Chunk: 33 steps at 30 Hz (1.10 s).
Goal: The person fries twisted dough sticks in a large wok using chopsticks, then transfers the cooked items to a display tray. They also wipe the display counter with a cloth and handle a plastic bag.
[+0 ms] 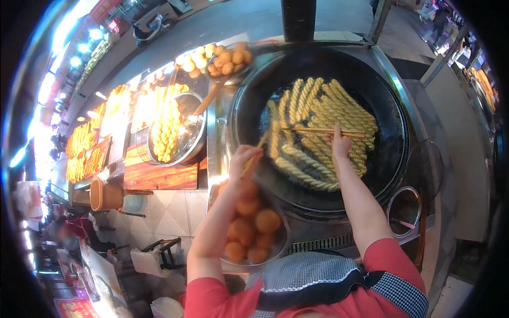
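Note:
A wide black wok (381, 167) of frying oil holds many twisted dough sticks (338, 103), most of them golden. Paler, thicker twists (306, 173) lie at the near side. Over the wok, my right hand (340, 144) grips a long wooden chopstick (310, 130) lying sideways above the twists. At the wok's left rim, my left hand (245, 161) is closed around another wooden stick (263, 139), its tip reaching toward a twist at the left. Below my left forearm sits a metal bowl (284, 246) of round brown fried balls (248, 230), somewhat blurred.
Left of the wok, a wire strainer of fried twists (165, 131) rests on a metal basin (201, 139). Behind it stands a bowl of fried balls (230, 61). A small metal pot (403, 210) is at the right. A dark post (299, 20) rises beyond the wok. A person (81, 232) is at lower left.

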{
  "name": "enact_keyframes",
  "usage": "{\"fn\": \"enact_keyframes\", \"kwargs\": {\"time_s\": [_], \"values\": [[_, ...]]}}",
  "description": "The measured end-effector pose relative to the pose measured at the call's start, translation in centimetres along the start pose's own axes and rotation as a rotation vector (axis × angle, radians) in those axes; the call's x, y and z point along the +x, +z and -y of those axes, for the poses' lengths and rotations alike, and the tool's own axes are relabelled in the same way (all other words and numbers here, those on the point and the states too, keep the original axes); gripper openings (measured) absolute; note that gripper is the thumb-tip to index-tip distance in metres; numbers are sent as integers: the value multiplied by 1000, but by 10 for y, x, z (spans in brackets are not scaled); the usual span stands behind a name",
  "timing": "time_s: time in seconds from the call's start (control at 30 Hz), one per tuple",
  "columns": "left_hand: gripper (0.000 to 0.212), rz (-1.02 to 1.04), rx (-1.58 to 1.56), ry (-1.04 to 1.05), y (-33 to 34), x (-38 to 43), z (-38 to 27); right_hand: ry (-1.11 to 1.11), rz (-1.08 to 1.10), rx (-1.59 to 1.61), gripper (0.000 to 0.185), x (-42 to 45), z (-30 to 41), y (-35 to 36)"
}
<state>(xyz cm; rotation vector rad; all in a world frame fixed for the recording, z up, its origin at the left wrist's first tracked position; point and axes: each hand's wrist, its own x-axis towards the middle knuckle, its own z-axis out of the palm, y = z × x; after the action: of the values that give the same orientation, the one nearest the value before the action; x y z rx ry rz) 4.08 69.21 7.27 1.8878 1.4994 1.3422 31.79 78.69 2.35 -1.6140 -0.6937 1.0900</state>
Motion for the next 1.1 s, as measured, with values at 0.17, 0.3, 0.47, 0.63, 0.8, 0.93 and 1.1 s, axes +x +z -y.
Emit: {"fn": "enact_keyframes", "kwargs": {"time_s": [0.17, 0.3, 0.47, 0.63, 0.8, 0.93, 1.1], "values": [[13, 50, 65, -1, 7, 4, 8, -7, 89, -48, 31, 0, -12, -2], [11, 49, 89, -20, 5, 8, 3, -194, 191, -2, 28, 6, 27, -4], [13, 46, 106, 57, 6, 25, -6, -627, 337, -199, 26, 43, 19, 20], [13, 61, 111, 52, 10, 32, -14, -590, 275, -334, 26, 45, 0, 14], [11, 83, 43, 80, 29, 43, -13, -695, 332, -457, 24, 46, 8, -24], [11, 92, 26, 99, 65, 63, 5, -822, 549, -575, 14, 41, 16, -15], [11, 159, 96, 102, 80, 68, 4, -800, 630, -592, 10, 25, 21, -1]]}}
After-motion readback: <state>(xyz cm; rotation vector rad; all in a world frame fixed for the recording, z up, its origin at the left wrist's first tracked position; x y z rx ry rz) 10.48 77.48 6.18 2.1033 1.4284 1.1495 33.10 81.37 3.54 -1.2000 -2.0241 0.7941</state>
